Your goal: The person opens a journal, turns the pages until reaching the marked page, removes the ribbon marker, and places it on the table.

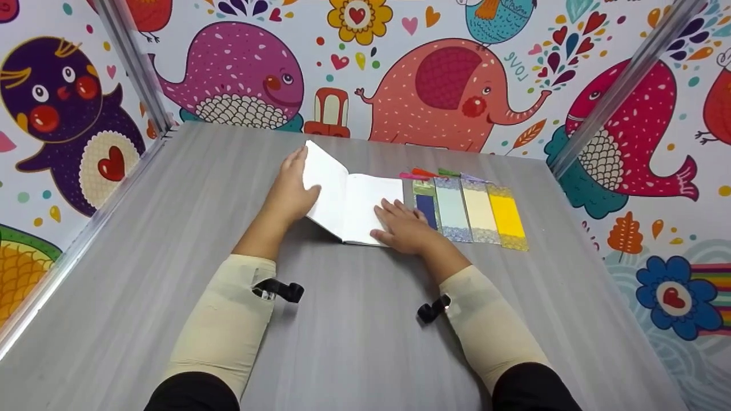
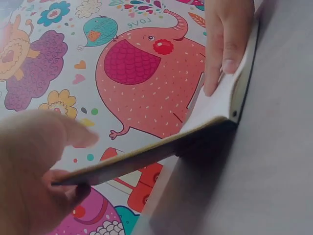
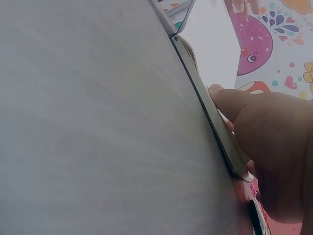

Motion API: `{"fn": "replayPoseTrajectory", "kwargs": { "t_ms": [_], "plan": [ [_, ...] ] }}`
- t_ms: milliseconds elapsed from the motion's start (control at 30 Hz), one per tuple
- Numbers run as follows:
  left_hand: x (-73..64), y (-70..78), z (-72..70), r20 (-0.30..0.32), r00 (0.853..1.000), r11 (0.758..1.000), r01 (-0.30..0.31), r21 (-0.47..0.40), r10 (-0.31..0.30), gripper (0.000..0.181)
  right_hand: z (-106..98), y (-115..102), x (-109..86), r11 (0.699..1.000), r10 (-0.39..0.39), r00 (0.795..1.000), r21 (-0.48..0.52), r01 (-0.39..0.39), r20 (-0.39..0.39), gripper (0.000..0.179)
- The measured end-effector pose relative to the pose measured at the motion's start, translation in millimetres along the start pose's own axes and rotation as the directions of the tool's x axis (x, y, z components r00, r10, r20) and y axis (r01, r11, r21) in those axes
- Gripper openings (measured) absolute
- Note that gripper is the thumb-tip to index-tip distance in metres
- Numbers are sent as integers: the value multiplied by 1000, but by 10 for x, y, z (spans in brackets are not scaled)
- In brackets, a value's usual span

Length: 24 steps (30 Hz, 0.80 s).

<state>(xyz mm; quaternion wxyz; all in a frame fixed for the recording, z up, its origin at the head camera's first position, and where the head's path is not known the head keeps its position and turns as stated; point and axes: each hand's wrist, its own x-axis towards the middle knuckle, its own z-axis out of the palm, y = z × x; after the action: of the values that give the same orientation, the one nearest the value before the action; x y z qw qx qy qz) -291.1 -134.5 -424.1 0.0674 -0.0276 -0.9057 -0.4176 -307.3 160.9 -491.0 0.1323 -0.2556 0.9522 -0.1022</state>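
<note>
A notebook with blank white pages lies open on the table. Its left half is tilted up, and the left hand holds it by the outer edge, thumb on the page side and fingers behind. From the left wrist view, the dark cover slants up from the spine to that hand. The right hand rests on the right page with its fingers spread, pressing near the outer edge. In the right wrist view its thumb lies at the page edge, above the stacked page block.
Several bookmarks with tassels, among them a yellow one and a cream one, lie side by side right of the notebook. The grey table meets a cartoon-printed wall behind. A metal post stands at the left corner.
</note>
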Motion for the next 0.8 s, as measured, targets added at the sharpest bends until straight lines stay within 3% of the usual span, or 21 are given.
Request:
{"fn": "replayPoseTrajectory", "kwargs": {
  "t_ms": [100,200,333,433,500,600,800],
  "plan": [
    [-4,42,-8,-17,999,988,44,-147,-48,83,6,18,-3,1000,8,1000,11,-8,-8,80],
    [-10,90,11,-9,997,954,69,-290,-75,83,0,32,5,999,24,999,28,-23,-33,77],
    [-38,176,75,10,998,911,54,-409,-55,85,-47,19,25,995,44,993,95,-33,-112,71],
    [-73,241,142,15,1000,893,23,-450,-18,83,-113,-27,20,970,68,977,243,-17,-203,65],
    [-95,277,191,21,1000,884,7,-467,3,83,-172,-78,-10,933,82,960,360,21,-267,61],
    [-125,317,270,26,999,879,-13,-478,29,81,-254,-162,-61,853,72,934,507,123,-349,58],
    [-160,366,422,36,997,867,-38,-496,65,77,-333,-302,-127,694,-55,887,622,364,-458,56]
  ]
}}
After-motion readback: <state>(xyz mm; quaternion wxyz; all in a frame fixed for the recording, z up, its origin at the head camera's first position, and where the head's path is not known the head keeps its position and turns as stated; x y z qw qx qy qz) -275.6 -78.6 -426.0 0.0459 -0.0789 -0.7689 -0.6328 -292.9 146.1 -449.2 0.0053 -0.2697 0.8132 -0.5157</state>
